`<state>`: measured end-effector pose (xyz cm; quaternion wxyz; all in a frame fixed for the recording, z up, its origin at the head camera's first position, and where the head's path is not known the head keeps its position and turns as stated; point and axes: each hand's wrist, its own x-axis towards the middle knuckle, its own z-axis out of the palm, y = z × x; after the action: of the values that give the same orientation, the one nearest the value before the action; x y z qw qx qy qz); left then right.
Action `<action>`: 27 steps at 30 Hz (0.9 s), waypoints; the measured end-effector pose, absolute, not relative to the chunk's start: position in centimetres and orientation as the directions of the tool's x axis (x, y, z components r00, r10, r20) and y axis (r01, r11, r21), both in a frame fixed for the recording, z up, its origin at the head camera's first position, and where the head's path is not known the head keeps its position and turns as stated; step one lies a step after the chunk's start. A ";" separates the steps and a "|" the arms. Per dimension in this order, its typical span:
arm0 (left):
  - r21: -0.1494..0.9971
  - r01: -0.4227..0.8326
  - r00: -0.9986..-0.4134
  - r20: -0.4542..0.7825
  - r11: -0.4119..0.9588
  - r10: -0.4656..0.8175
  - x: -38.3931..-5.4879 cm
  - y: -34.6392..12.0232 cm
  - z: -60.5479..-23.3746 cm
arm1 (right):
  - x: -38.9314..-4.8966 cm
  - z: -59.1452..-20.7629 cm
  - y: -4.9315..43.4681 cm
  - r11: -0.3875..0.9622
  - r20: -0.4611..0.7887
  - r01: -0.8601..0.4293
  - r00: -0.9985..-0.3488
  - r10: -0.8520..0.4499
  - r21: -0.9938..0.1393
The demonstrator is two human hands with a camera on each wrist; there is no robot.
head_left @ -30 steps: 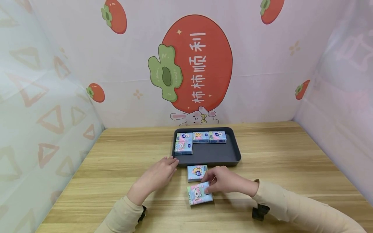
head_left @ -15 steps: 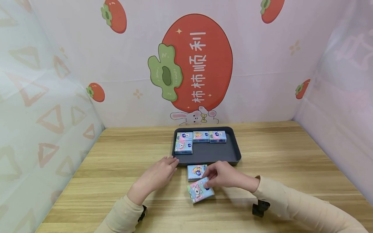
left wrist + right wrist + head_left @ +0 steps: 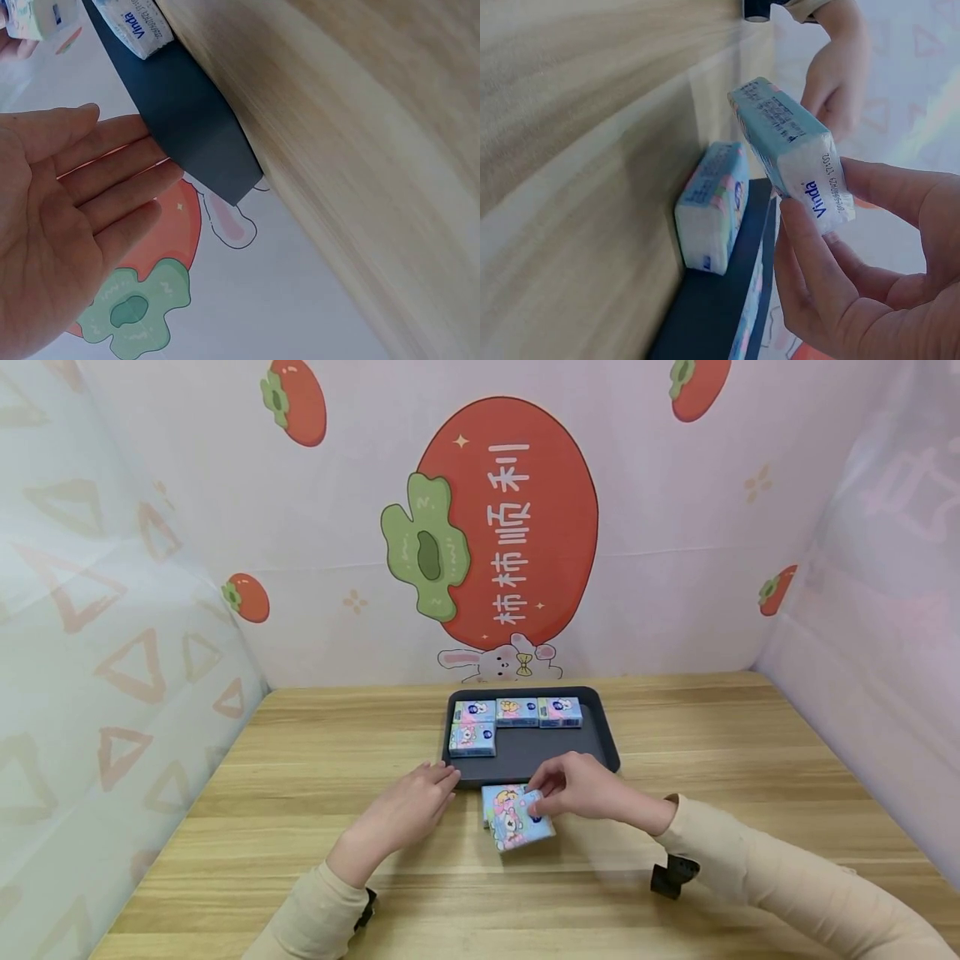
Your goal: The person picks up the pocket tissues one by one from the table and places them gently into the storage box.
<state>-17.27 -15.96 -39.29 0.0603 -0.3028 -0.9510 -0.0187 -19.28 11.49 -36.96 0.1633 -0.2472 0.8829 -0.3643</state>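
My right hand (image 3: pixel 581 787) pinches a small tissue pack (image 3: pixel 519 822) by its right end, thumb on top. In the right wrist view that pack (image 3: pixel 791 142) is raised off the wood and tilted, "Vinda" printed on its white end. A second tissue pack (image 3: pixel 712 210) lies on the table against the tray's near side, partly hidden under the held one in the head view. My left hand (image 3: pixel 412 802) has straight fingers, their tips at the near left corner of the dark grey tray (image 3: pixel 555 760). In the left wrist view the left palm (image 3: pixel 67 202) holds nothing.
Several tissue packs sit in the tray: a row along its far side, with one pack (image 3: pixel 472 739) in front of the leftmost. The tray stands on a wooden table (image 3: pixel 337 727) before a printed backdrop (image 3: pixel 660 568).
My right hand has lifted the nearer tissue pack off the table and carried it toward the tray, over the other loose pack. The left hand has stayed in place.
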 end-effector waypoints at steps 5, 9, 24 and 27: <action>0.000 0.583 -0.805 0.130 0.812 0.578 -17.2 -16.0 -39.3 | -19.9 -36.5 11.8 0.625 -0.102 -0.300 -0.846 -0.524 -0.721; 0.008 0.582 -0.807 0.129 0.813 0.577 -17.2 -16.0 -39.2 | -20.4 -36.2 11.9 0.639 -0.085 -0.293 -0.866 -0.492 -0.711; 0.001 0.580 -0.809 0.122 0.815 0.575 -17.3 -16.0 -39.2 | -22.1 -35.8 12.5 0.671 -0.054 -0.261 -0.910 -0.410 -0.694; 0.005 0.579 -0.809 0.120 0.815 0.575 -17.3 -16.0 -39.3 | -22.5 -35.7 12.6 0.671 -0.043 -0.271 -0.910 -0.412 -0.690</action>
<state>-17.32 -16.03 -39.27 0.0566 -0.3034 -0.9509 -0.0208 -22.46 12.61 -35.71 0.0981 -0.1881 0.9088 -0.3594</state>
